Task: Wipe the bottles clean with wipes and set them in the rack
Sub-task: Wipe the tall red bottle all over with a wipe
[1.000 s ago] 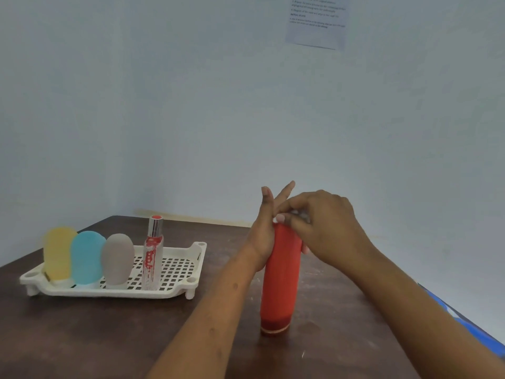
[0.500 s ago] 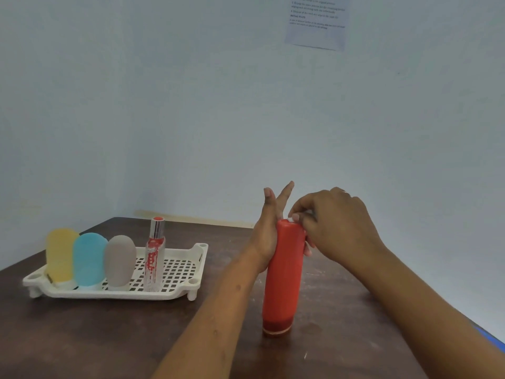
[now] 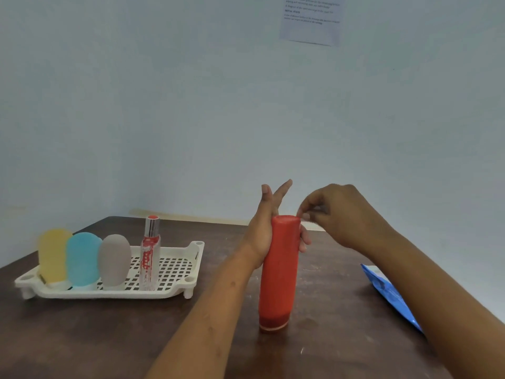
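Your left hand grips the red bottle high on its body. The lower fingers curl round the far side and two digits stand straight up, clear of the top. This hold appears meant to brace the bottle while leaving its upper end exposed for wiping.

Your right hand hovers at the top right edge of the bottle, its fingertips drawn together in a pinch at the rim. I cannot tell whether a wipe sits in that pinch; what shows there is too small to tell.

The red bottle stands upright on the worktop with a darker band at its foot. It is well apart from the rack and not yet set in it. Standing it on the surface lets one hand steady it with little effort.

The white rack lies to your left. It carries a yellow bottle, a blue bottle and a grey bottle side by side, with a clear spray bottle just beside the grey one. All four are upright. The right part of its grid is bare, so I judge there is room for the red bottle.

A blue packet lies on the worktop near your right forearm, which partly hides it. I judge it to be the wipes supply, kept within reach of the wiping hand.

Finding: wiping of the last bottle appears to be in hand, with placement outstanding.
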The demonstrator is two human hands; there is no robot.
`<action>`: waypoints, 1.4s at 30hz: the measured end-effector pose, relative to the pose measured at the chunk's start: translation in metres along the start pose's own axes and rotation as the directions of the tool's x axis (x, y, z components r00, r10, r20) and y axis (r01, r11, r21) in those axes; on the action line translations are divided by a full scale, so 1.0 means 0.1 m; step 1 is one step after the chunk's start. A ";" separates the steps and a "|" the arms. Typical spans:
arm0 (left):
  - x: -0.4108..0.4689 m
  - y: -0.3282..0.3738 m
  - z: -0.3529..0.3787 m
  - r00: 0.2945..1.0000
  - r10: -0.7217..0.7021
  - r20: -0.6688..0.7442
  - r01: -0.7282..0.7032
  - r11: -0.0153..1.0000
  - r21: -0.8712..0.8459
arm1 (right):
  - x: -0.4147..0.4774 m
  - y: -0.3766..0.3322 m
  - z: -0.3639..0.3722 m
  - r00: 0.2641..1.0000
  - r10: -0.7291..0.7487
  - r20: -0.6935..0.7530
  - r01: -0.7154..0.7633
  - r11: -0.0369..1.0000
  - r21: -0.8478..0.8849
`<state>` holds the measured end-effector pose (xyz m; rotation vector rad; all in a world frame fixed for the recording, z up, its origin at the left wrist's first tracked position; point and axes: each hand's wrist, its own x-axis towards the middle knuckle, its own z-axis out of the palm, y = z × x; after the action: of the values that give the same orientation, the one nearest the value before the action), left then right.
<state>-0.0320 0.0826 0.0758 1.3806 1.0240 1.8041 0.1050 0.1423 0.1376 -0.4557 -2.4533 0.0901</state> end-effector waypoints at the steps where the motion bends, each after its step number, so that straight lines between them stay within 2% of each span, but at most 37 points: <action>1: -0.01 0.00 0.01 1.000 0.002 -0.007 -0.002 1.000 0.007 | -0.01 0.06 0.04 1.000 0.003 0.003 -0.003 1.000 0.006; 3: -0.02 0.00 0.01 1.000 0.007 -0.006 -0.007 1.000 0.027 | -0.07 0.13 0.11 0.998 0.026 -0.058 -0.017 0.988 0.151; 5: -0.01 -0.01 0.02 1.000 0.004 0.000 -0.004 0.999 0.039 | -0.12 0.13 0.10 0.975 0.061 -0.214 0.012 0.946 0.323; 7: -0.01 0.00 0.02 1.000 0.006 -0.011 -0.006 0.999 0.036 | -0.15 0.02 0.06 0.961 0.034 -0.275 0.076 0.922 0.380; 9: 0.00 0.01 0.02 0.999 0.030 -0.032 -0.029 0.999 0.015 | -0.16 -0.16 0.06 0.977 -0.053 -0.208 0.130 0.917 0.377; 11: 0.01 0.00 0.02 0.997 0.053 -0.060 -0.052 0.999 0.004 | -0.16 -0.31 0.12 0.977 -0.147 -0.156 0.187 0.939 0.287; 13: 0.03 -0.02 0.02 0.994 0.064 -0.087 -0.065 0.998 -0.007 | -0.12 -0.35 0.13 0.976 -0.169 -0.136 0.198 0.949 0.245; 16: 0.01 0.00 0.06 0.994 0.058 -0.090 -0.061 0.997 -0.038 | -0.02 -0.25 0.08 0.993 -0.094 -0.072 0.112 0.939 0.326; 19: 0.00 0.00 0.07 0.996 0.079 -0.029 -0.079 0.997 0.000 | 0.01 -0.09 0.09 0.995 -0.052 -0.087 0.081 0.920 0.383; 25: -0.02 0.00 0.08 0.997 0.071 -0.004 -0.071 0.997 0.024 | -0.15 0.00 0.30 0.971 0.106 -0.214 0.063 0.749 0.659; 28: -0.02 0.01 0.08 0.998 0.062 0.004 -0.062 0.998 0.032 | -0.18 0.03 0.39 0.946 0.156 -0.284 0.073 0.751 0.656; 30: -0.02 0.02 0.07 0.999 0.052 0.012 -0.052 0.997 0.056 | -0.19 0.07 0.36 0.942 0.141 -0.305 0.077 0.794 0.603; 32: -0.03 0.02 0.05 0.999 0.039 0.005 -0.039 0.995 0.091 | -0.23 0.10 0.28 0.960 0.075 -0.270 0.068 0.872 0.485; 34: -0.05 0.03 0.02 0.999 0.034 -0.015 -0.032 0.993 0.113 | -0.28 0.17 0.25 0.976 0.044 -0.212 0.055 0.898 0.436; 37: -0.06 0.03 0.00 0.999 0.034 -0.037 -0.029 0.990 0.139 | -0.36 0.29 0.35 0.955 0.130 -0.266 0.033 0.845 0.534; 39: -0.05 0.03 0.02 0.997 0.044 -0.061 -0.032 0.984 0.173 | -0.39 0.34 0.46 0.944 0.200 -0.263 0.016 0.769 0.640; 42: -0.05 0.02 0.05 0.991 0.088 -0.099 -0.062 0.969 0.237 | -0.42 0.33 0.60 0.935 0.224 -0.274 0.037 0.709 0.704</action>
<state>-0.0264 0.0784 0.0763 1.4898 1.2923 1.8788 0.1099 0.1617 0.0602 -0.2201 -1.8516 0.8898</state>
